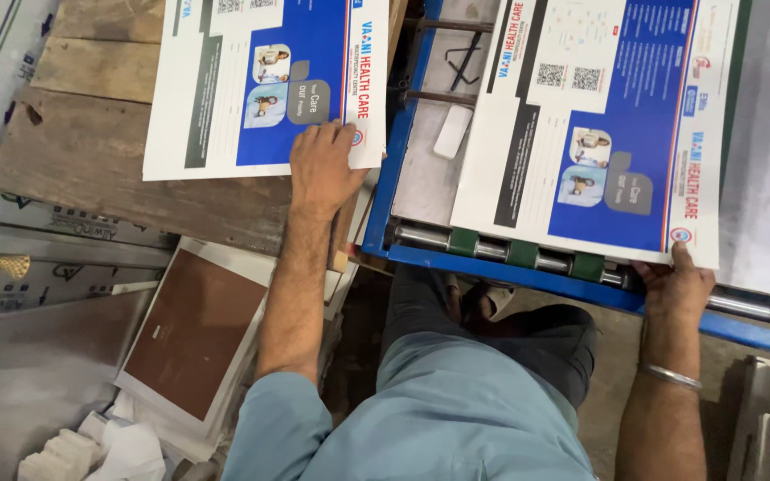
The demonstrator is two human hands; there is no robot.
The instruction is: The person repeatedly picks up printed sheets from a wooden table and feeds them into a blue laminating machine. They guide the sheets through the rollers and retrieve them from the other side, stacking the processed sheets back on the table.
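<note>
Left hand (323, 169) presses flat on 1 printed sheet (260, 80); right hand (679, 285) pinches another sheet (599, 125).

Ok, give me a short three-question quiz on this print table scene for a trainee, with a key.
1. True or false: the left hand lies flat on the blue and white printed sheet on the wooden board.
2. Which hand wears the thin metal bangle?
A. left
B. right
C. neither
3. Fill in: the right hand grips the lower corner of the blue and white printed sheet on the blue metal frame, close to the steel roller bar with ___ bands.

Key:
1. True
2. B
3. green
</note>
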